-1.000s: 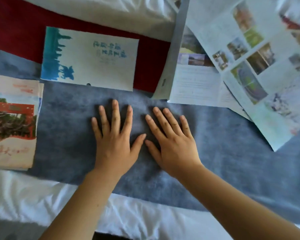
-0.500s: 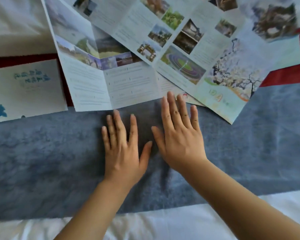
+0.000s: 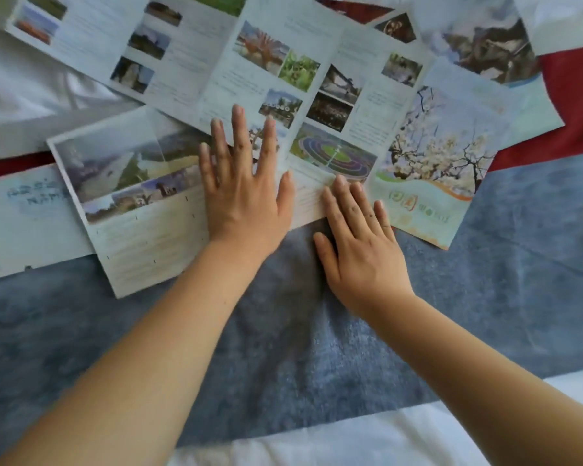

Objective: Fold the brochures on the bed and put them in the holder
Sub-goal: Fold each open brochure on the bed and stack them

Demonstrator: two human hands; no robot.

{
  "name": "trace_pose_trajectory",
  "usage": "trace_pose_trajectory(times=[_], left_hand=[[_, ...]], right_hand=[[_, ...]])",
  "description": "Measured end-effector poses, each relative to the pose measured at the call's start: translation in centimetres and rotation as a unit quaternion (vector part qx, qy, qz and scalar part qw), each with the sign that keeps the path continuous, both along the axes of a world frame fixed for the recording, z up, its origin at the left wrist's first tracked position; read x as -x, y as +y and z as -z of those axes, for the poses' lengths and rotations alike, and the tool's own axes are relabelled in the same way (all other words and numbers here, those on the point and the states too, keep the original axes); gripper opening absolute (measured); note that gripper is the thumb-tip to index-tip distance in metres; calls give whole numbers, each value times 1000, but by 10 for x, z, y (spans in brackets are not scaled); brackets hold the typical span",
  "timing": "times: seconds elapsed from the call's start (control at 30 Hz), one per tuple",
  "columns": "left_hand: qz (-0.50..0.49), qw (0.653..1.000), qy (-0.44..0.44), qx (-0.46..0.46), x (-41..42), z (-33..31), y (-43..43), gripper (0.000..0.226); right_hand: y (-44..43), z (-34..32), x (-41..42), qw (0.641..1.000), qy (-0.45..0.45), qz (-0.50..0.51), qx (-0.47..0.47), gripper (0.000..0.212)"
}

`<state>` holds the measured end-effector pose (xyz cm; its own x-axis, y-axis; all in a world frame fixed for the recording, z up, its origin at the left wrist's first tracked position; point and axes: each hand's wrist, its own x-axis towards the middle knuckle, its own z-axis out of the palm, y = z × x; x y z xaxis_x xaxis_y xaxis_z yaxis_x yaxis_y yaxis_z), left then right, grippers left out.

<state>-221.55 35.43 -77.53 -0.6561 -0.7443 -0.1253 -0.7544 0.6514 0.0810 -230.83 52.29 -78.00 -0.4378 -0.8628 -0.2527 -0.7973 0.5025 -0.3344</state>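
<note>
The left hand (image 3: 246, 196) lies flat with its fingers straight and spread wide. It holds nothing. It presses down where the mountain-picture brochure (image 3: 132, 203) meets the big unfolded brochure (image 3: 317, 79). The right hand (image 3: 360, 243) is flat too, with its fingers straight and close together. Its fingertips (image 3: 342, 186) touch the bottom edge of the big unfolded brochure. Its palm rests on the blue-grey blanket (image 3: 519, 264).

At the far left lies a pale brochure with blue writing (image 3: 21, 223). The mountain-picture brochure covers its right edge. The big unfolded brochure stretches across the top. It ends in a blossom-tree panel (image 3: 441, 156) just right of the right hand. A white sheet (image 3: 31, 89) shows at the upper left and a red cloth (image 3: 579, 95) at the right.

There are two hands and three brochures. The paper in the top right corner is too blurry to count.
</note>
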Motion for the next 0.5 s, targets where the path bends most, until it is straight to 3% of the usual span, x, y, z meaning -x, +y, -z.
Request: trace_pose_trajectory(times=[0.2, 0.5], left_hand=[[18, 998, -56, -24, -19, 3, -14, 79], [35, 998, -35, -47, -65, 13, 7, 83]], right_hand=[[34, 0, -20, 1000, 0, -12, -2, 62], [33, -11, -44, 999, 1, 22, 30, 59]])
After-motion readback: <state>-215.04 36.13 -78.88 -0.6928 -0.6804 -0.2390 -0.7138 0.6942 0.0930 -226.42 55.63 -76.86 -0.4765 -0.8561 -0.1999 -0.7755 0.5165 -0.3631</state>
